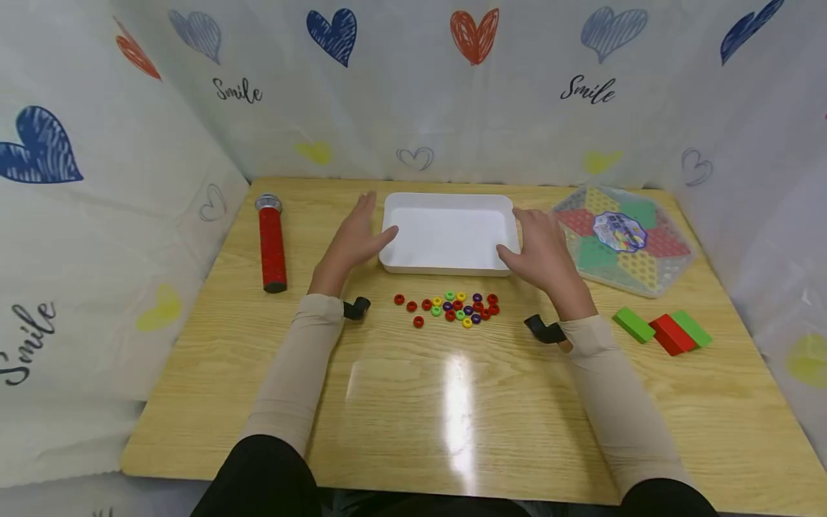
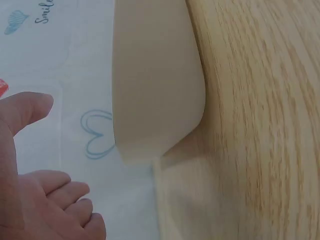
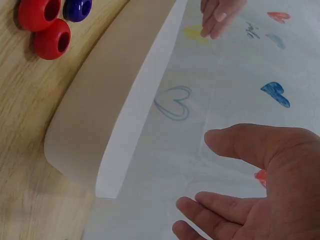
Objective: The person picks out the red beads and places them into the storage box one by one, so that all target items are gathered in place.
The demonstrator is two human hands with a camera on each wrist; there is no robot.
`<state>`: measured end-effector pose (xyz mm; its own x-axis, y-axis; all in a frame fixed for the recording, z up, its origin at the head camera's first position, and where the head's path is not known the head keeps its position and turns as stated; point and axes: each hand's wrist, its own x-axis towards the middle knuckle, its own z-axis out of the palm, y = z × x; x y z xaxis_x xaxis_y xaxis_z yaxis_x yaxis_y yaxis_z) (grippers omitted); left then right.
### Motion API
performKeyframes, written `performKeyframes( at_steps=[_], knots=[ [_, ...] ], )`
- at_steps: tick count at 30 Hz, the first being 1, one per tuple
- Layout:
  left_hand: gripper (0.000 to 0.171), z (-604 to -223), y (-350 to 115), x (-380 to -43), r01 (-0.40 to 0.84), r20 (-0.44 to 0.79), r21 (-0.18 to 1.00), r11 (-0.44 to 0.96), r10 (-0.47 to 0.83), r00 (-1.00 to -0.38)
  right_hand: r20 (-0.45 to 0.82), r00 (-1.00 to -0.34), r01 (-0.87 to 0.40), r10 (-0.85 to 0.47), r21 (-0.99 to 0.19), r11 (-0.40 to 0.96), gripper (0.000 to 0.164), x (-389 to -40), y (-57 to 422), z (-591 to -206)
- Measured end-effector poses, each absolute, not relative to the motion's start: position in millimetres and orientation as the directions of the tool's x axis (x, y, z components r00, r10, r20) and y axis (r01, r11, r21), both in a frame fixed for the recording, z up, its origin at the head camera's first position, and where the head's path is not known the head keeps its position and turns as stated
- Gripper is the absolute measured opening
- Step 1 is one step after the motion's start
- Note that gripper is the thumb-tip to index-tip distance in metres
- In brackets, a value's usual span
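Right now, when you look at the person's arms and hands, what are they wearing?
The left hand and right hand are bare, with no gloves or rings that I can see. Beige sleeves cover the forearms, with black fabric higher up. A small, bent black piece sticks out beside each wrist.
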<state>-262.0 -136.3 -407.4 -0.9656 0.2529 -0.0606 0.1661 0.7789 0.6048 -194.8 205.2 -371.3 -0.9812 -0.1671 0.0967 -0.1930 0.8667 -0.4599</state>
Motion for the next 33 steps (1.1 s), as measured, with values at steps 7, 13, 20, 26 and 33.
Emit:
performKeyframes(
  at_steps=[7, 13, 20, 26, 33],
  knots=[
    [0.087, -415, -140, -261, 0.154, -0.051, 0.657, 0.738, 0.247, -0.968, 0.102, -0.985, -0.174, -0.141, -0.546, 0.819, 0.062, -174, 205, -381],
    [0.083, -425, -142, -260, 0.127, -0.065, 0.684, 0.718, 0.233, -0.970, 0.041, -0.990, -0.130, -0.134, -0.626, 0.769, 0.046, -158, 208, -394],
    [0.080, -432, -144, -258, 0.105, -0.063, 0.755, 0.648, 0.230, -0.971, -0.057, -0.986, -0.075, -0.158, -0.692, 0.718, 0.031, -143, 211, -408],
    [0.079, -433, -144, -255, 0.053, -0.091, 0.816, 0.576, 0.219, -0.972, -0.098, -0.980, -0.057, -0.174, -0.697, 0.715, 0.027, -136, 211, -422],
    [0.074, -442, -142, -254, 0.030, -0.111, 0.798, 0.602, 0.196, -0.974, -0.120, -0.973, -0.059, -0.197, -0.698, 0.714, 0.023, -132, 212, -435]
  ],
)
